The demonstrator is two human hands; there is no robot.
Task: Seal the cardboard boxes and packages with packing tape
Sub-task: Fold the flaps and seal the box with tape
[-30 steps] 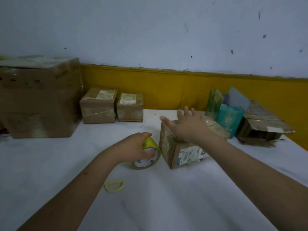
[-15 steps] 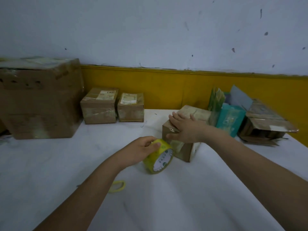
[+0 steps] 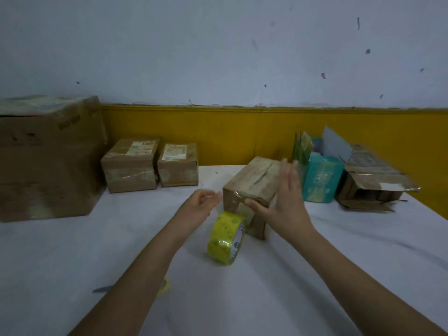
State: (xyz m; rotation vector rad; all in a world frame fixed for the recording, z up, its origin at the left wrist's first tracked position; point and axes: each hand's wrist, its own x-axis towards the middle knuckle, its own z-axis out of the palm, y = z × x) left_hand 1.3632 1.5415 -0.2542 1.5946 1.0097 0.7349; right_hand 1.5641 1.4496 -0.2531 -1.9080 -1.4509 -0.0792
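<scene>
A small cardboard box (image 3: 254, 183) stands in the middle of the white table, its top seam showing. A strip of tape runs from its near face down to a yellow tape roll (image 3: 226, 237) standing on edge just in front of it. My right hand (image 3: 282, 202) is flat against the box's right side, fingers spread, thumb on the near face. My left hand (image 3: 197, 206) hovers just left of the box, fingers loosely curled, holding nothing and off the roll.
A large taped carton (image 3: 46, 158) stands at the far left, two small taped boxes (image 3: 131, 166) (image 3: 178, 164) beside it. Teal packets (image 3: 322, 180) and an open torn box (image 3: 371, 180) sit at the right. Scissors with a yellow handle (image 3: 164, 286) peek from under my left forearm.
My left hand has let go of the tape roll, which now stands alone. My right hand slid from the box's top to its right side, and the box has turned.
</scene>
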